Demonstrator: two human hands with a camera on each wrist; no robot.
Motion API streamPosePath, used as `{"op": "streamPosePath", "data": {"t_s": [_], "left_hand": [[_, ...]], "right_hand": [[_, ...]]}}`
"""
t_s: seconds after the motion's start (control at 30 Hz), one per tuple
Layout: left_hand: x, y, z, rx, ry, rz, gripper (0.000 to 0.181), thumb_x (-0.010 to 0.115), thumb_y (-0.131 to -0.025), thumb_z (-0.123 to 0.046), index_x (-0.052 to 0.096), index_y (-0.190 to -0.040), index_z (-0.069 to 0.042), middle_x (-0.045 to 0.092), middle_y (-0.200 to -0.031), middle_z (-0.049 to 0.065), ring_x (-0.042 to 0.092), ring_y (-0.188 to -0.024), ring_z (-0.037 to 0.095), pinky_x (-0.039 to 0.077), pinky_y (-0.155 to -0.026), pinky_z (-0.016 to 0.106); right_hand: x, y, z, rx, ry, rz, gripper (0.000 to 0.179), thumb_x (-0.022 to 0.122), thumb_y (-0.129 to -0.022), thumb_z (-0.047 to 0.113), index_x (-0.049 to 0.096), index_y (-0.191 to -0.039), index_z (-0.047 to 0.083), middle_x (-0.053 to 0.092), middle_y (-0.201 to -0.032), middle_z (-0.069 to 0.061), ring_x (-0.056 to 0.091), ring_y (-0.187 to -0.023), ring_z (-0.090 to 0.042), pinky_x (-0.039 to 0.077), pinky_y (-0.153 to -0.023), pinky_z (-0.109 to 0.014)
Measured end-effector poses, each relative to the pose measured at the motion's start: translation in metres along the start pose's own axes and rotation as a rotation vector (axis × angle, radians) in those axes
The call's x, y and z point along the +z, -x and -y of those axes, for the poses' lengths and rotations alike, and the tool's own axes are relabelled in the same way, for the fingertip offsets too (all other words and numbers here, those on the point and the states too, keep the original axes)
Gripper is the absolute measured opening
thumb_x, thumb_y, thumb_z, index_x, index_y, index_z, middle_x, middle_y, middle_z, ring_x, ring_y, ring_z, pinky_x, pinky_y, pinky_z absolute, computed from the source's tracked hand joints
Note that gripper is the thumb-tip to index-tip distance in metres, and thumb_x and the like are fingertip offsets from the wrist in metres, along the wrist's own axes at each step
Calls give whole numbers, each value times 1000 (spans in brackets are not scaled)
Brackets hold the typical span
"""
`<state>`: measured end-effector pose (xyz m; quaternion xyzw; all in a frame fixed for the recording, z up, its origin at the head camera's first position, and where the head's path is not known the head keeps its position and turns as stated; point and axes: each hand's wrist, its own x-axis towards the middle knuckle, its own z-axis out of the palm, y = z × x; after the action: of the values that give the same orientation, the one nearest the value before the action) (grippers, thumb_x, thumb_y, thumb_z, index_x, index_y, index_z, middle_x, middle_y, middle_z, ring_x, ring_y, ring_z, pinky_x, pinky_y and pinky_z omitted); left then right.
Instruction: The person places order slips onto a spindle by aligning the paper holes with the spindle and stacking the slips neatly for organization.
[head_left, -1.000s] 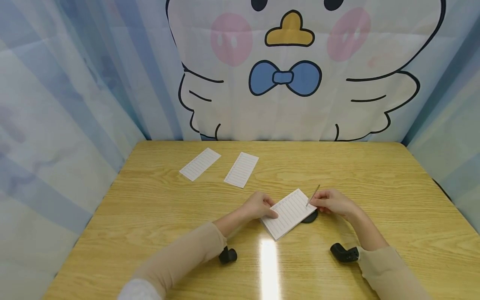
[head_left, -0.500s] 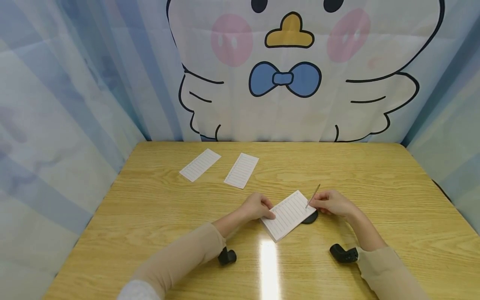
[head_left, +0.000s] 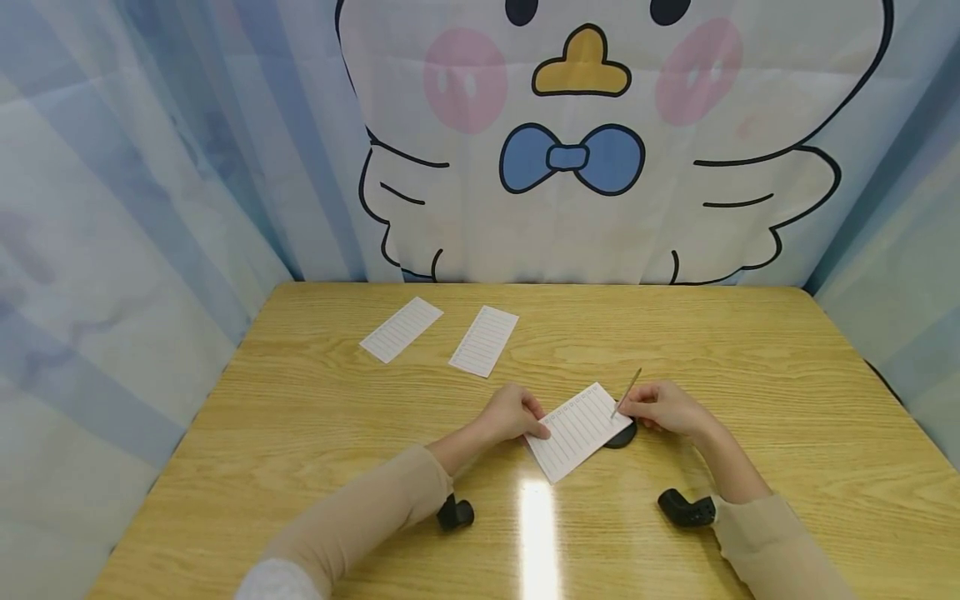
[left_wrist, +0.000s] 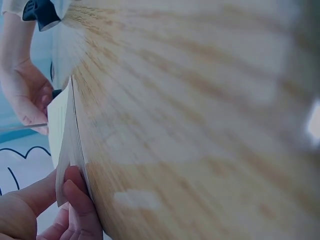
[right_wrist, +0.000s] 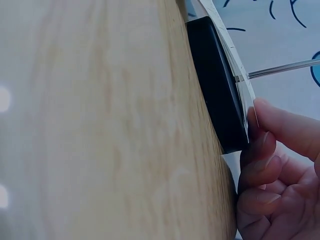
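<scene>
A white lined paper slip point(head_left: 573, 437) is skewered on a thin metal spike point(head_left: 632, 385) that rises from a round black base point(head_left: 622, 437). My left hand point(head_left: 516, 414) pinches the slip's left corner, thumb on top and fingers beneath. My right hand point(head_left: 665, 407) pinches the slip's right edge beside the spike. In the right wrist view the slip lies close above the base point(right_wrist: 216, 87), and the spike point(right_wrist: 285, 68) emerges through it. Thin layered edges show there between slip and base. The left wrist view shows the held corner point(left_wrist: 64, 175) raised off the table.
Two similar lined slips lie farther back on the wooden table point(head_left: 712, 342), one at left point(head_left: 401, 329) and one nearer the middle point(head_left: 483, 342). Black wrist devices point(head_left: 687, 507) jut from both sleeves, low over the table. A cartoon-printed curtain point(head_left: 577, 225) hangs behind the table.
The slip's near edge and left corner have shifted very slightly downward in view. Both hands keep nearly the same place and hold.
</scene>
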<state>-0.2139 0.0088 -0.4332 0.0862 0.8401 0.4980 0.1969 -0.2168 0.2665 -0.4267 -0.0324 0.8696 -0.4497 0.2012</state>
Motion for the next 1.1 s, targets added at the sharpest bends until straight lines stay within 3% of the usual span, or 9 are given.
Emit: {"op": "streamPosePath", "data": {"t_s": [0.47,0.87,1.1], "left_hand": [[-1,-2,1,-2,-27,17,16,76,-68,2,61,-71,-1,52,-59,0,46,-50,8,38,-43,17],[-9,1,-1,-24,49,80,17,73,-73,1,66,-89,0,59,-70,0,48,-56,8,40,-47,19],[-19,0,-1,5,106,82,19,69,-78,-3,64,-96,3,59,-75,2,51,-61,9,45,-53,21]], "right_hand": [[3,-1,-1,-20,-6,0,18,61,-88,17,65,-85,1,50,-62,4,45,-56,-10,38,-51,-23],[5,1,3,19,-52,-20,18,62,-87,20,66,-90,2,52,-64,5,46,-59,-10,39,-53,-24],[5,3,4,35,-60,-21,20,62,-87,21,66,-93,2,53,-65,5,47,-61,-11,39,-55,-24]]}}
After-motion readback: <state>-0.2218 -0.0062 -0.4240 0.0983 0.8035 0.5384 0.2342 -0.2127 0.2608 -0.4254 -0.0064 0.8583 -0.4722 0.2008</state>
